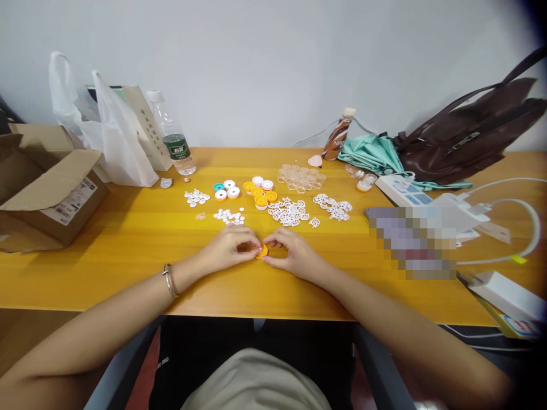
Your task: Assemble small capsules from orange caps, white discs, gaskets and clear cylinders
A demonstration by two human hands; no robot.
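Note:
Between my two hands, low over the front of the table, is a small round orange plastic piece (pixel 262 251). My left hand (pixel 235 246) pinches its left side, thumb and fingertips together. From the right, the thumb and fingers of my right hand (pixel 293 254) close on the same piece. Just beyond the hands lie small white discs (pixel 231 217) and a pile of white openwork plastic parts (pixel 288 212). Behind those sit orange and white round cases (pixel 260 196), plus white and teal ones (pixel 226 191). Clear plastic rings (pixel 301 177) lie farther back.
An open cardboard box (pixel 51 193), a white plastic bag (pixel 115 136) and a water bottle (pixel 176 142) stand left. At right are a brown drink bottle (pixel 339 136), a teal folded umbrella (pixel 370 152), a brown bag (pixel 465 136), a power strip (pixel 404 191) and a blurred-out phone (pixel 410 242).

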